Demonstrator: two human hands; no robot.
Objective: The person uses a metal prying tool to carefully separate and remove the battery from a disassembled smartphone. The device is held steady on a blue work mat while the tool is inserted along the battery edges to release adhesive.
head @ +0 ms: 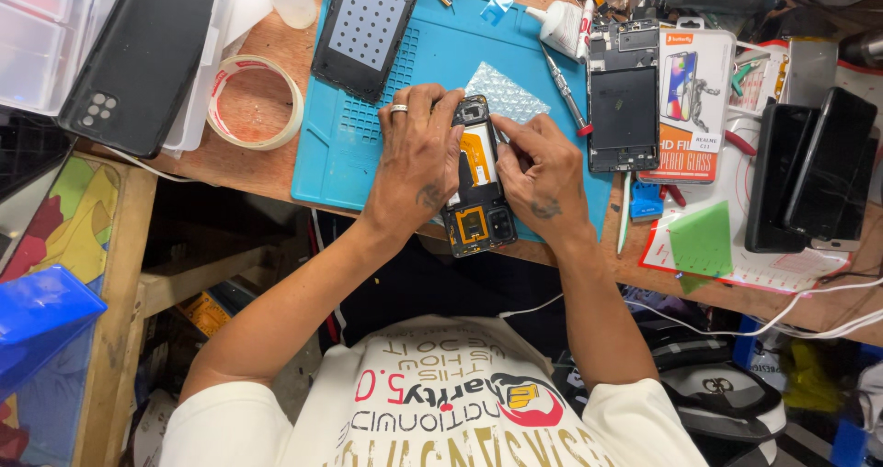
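Black, with orange flex parts exposed, one opened phone chassis [477, 177] lies at the near edge of the blue rubber work mat [368, 145], overhanging it toward the person. The left hand [418, 159], wearing a ring, is laid flat over the chassis's left side with fingers curled on its top edge, apparently to steady it. The right hand [543, 168] has fingertips pinched closed at the right rim; whether they hold a tool cannot be told. Beyond lies one square of clear bubble wrap [508, 90]. Right of the mat rests one bare black phone frame [624, 95]; at the mat's far-left corner, one perforated grey-and-black back panel [366, 26]. One tape ring [256, 101] sits left.
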